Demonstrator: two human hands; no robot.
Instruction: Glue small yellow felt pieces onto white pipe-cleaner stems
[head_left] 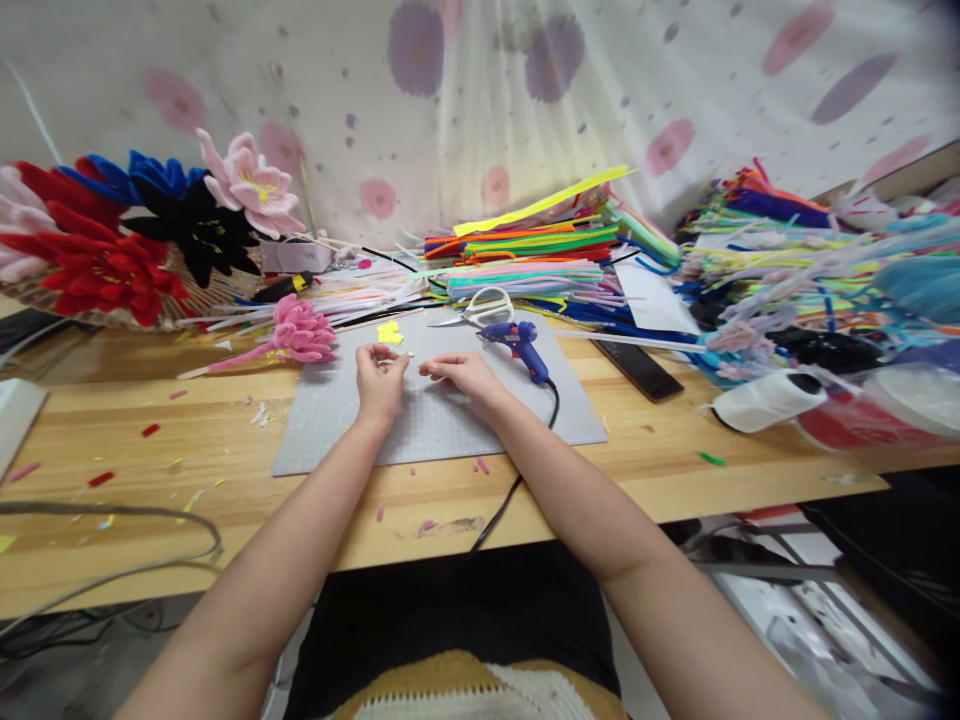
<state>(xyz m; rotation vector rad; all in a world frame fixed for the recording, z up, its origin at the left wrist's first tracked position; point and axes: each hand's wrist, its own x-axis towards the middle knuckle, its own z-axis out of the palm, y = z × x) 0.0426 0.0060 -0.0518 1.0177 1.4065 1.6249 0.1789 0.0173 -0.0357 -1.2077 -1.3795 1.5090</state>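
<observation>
Above a grey cutting mat, my left hand is closed, thumb and fingertips pinching a small white piece too tiny to name. My right hand faces it a short gap away, its fingertips pressed together; whatever they hold, if anything, I cannot make out. Small yellow pieces lie on the mat just beyond my left hand. Behind my right hand are white-handled scissors and a blue glue gun, whose black cord runs off the table's front edge.
A pink fuzzy flower lies left of the mat; larger fuzzy flowers stand behind it. Bundles of colourful pipe cleaners line the back. A dark phone and a white spool are on the right. Scraps dot the wooden table.
</observation>
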